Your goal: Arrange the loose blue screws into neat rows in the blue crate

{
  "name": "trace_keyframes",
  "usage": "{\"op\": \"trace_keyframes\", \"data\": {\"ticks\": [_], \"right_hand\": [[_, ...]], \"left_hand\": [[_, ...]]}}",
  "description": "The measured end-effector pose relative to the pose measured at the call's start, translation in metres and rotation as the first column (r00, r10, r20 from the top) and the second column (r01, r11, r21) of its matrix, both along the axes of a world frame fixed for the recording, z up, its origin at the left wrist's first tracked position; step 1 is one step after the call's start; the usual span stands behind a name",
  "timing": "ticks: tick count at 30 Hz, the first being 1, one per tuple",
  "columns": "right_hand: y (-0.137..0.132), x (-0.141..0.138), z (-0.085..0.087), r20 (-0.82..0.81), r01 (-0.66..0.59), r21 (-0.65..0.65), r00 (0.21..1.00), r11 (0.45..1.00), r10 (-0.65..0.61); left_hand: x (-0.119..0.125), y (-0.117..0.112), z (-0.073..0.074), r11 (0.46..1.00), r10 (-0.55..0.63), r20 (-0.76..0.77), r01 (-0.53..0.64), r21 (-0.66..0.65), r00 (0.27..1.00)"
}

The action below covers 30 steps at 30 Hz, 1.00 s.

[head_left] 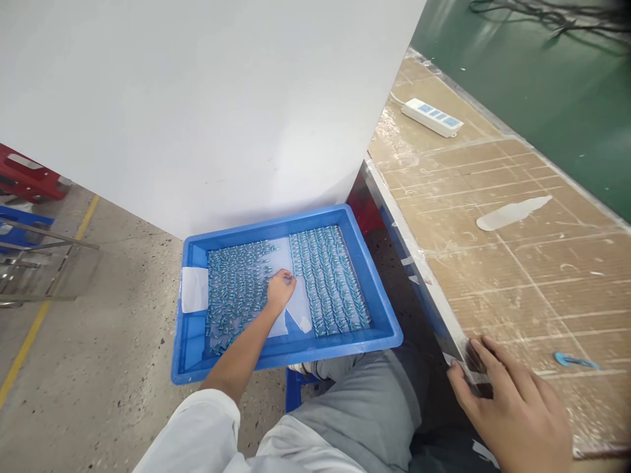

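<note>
A blue plastic tray [266,360] holds many small teal, shiny, pointed pieces. On its right side the pieces [328,282] lie in neat rows; on its left side the other pieces [236,282] lie more loosely. My left hand [281,289] is over the pale strip between the two groups, fingers pinched together. Whatever is in the pinch is too small to make out. Torn white paper [298,320] lies near that wrist on the tray floor. My right hand [517,401] rests on the edge of the worktable, thumb apart from the fingers, nothing visible held.
The worktable [493,276] at right bears a white power strip [432,118], a pale paper scrap [513,213] and a slim blue object [576,360]. A tall white panel [221,112] stands behind the tray. Metal bars [44,243] are at far left.
</note>
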State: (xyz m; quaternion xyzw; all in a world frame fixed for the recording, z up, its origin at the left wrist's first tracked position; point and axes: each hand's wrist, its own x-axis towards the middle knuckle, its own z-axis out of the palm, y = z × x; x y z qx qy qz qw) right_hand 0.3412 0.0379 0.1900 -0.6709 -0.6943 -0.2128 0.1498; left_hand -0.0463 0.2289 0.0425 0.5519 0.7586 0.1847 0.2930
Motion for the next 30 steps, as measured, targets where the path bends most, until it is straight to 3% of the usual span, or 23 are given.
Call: {"op": "trace_keyframes", "data": {"ticks": [3,7,17,19,25,30], "right_hand": [[-0.001,0.002,-0.001,-0.013,0.007,-0.01,1.0,1.0,-0.007],[-0.002,0.003,-0.001,-0.033,0.001,-0.026,0.999,1.0,-0.002],[-0.001,0.002,0.0,-0.011,-0.02,-0.015,1.0,1.0,0.02],[-0.002,0.003,-0.001,-0.009,-0.02,-0.015,1.0,1.0,0.02],[-0.002,0.003,-0.002,-0.027,-0.002,-0.026,1.0,1.0,0.001],[-0.001,0.002,-0.001,-0.026,-0.01,-0.024,1.0,1.0,0.009]], "left_hand": [[-0.025,-0.006,0.003,0.984,-0.18,-0.047,0.18,-0.005,0.983],[-0.051,-0.014,0.007,0.861,-0.504,-0.113,0.509,0.014,0.856],[-0.044,-0.005,-0.001,0.708,-0.698,-0.148,0.706,-0.003,0.7],[-0.047,-0.005,-0.003,0.711,-0.697,-0.158,0.703,-0.028,0.699],[-0.058,-0.017,-0.001,0.825,-0.555,-0.252,0.563,-0.044,0.793],[-0.06,-0.031,0.003,0.837,-0.544,-0.221,0.541,-0.08,0.809]]}}
